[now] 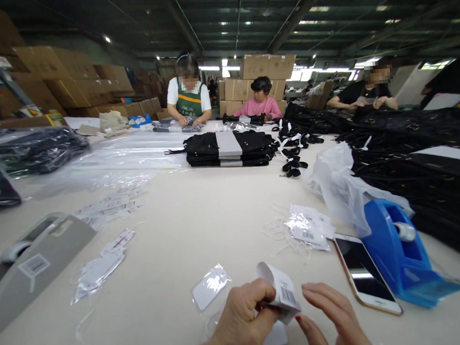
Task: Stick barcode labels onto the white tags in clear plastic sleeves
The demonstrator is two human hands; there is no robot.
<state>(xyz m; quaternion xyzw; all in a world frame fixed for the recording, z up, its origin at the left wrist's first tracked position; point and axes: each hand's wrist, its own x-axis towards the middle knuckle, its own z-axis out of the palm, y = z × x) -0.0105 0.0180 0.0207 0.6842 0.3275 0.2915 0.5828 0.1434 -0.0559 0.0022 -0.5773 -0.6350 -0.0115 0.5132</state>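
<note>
Barcode tag (pixel 282 291) curled, pinched in left hand (pixel 240 324); right hand (pixel 335 320) slack, empty, wrists cut off by frame.

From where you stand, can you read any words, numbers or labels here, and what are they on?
Nothing reads clearly.
White paper tag pinched by the left hand, right hand beside it: barcode only, digits too small.
Grey tape dispenser: barcode sticker, unreadable.
Green apron on a far person: one line of white lettering, too blurred.
Clear-bagged white tags: print too small.
</note>
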